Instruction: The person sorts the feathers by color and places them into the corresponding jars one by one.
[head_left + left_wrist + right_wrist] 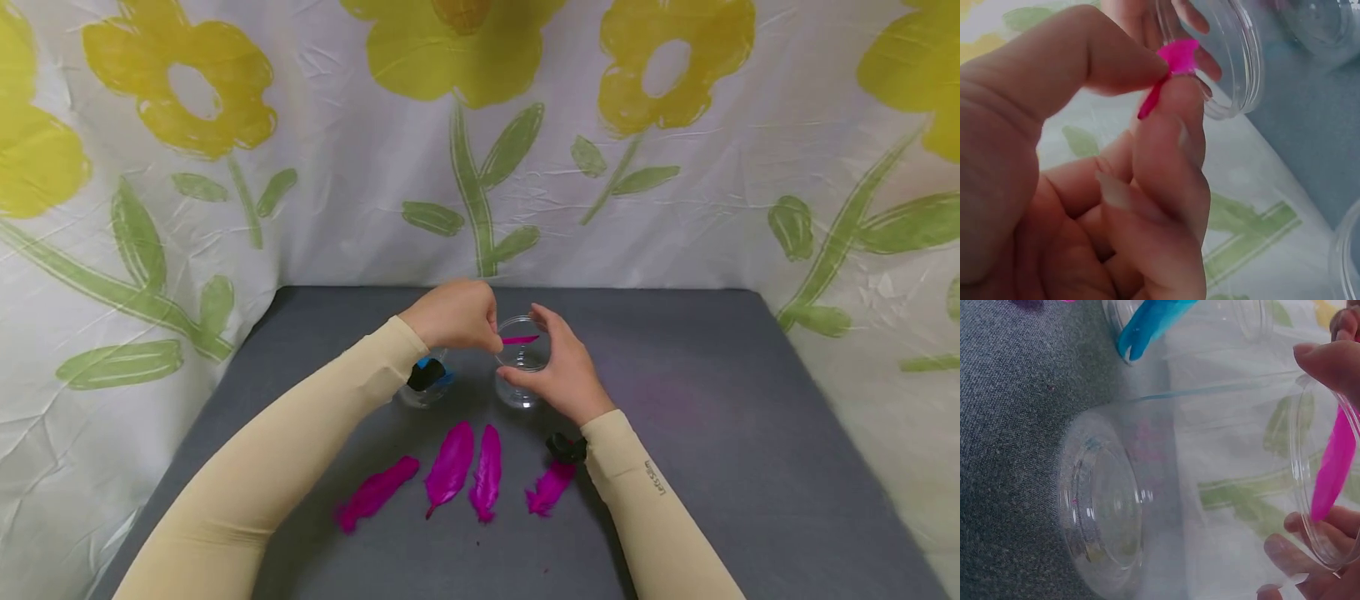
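A pink feather (520,339) is pinched by its quill between the thumb and forefinger of my left hand (461,315). In the right wrist view the feather (1335,469) lies at the mouth of a clear plastic jar (1210,487). My right hand (566,371) grips that jar (519,387) round its rim, thumb on the near side, fingers on the far side. The jar stands upright on the table. Partly behind my left wrist stands a second clear jar (423,398) with a blue feather (1154,325) in it.
Several pink feathers lie on the grey table (750,467) in front of the jars: one at the left (375,493), two in the middle (450,467), and one (551,487) by my right wrist. A white cloth with yellow flowers (337,183) hangs behind and at the sides.
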Tool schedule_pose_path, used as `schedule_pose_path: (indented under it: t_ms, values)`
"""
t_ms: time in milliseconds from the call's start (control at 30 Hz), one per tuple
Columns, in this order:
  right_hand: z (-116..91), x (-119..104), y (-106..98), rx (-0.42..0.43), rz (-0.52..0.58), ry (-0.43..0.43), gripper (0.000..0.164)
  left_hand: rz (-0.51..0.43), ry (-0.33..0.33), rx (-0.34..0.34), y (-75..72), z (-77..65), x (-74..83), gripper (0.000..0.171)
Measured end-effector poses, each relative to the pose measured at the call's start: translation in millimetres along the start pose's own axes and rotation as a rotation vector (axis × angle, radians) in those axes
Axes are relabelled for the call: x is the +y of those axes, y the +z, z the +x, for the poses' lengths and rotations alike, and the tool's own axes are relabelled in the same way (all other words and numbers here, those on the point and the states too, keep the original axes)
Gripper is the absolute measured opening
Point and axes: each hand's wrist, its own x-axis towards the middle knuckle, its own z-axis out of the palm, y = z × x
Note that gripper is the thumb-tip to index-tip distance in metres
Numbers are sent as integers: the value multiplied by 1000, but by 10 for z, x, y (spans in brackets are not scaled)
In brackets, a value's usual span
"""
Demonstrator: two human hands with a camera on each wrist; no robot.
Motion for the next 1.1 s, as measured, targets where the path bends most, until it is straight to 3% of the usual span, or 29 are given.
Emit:
schedule_pose_path:
  t_ms: [133,333,600,767,1100]
  values:
    - [3,14,8,1,-8,-6,112,51,-8,-3,29,86,40,43]
    - [3,28,13,8,-6,-15,112,91,-20,-28,70,204,116,36]
    - [6,8,13,15,-4,-19,112,53,-25,-14,205,297,157,9]
    - [2,-26,53,-14,8,-25,113,-31,-43,72,282,166,42,9]
    - [0,14,-38,-17,-3,-12,116,-126,53,210,291,-193,-62,13]
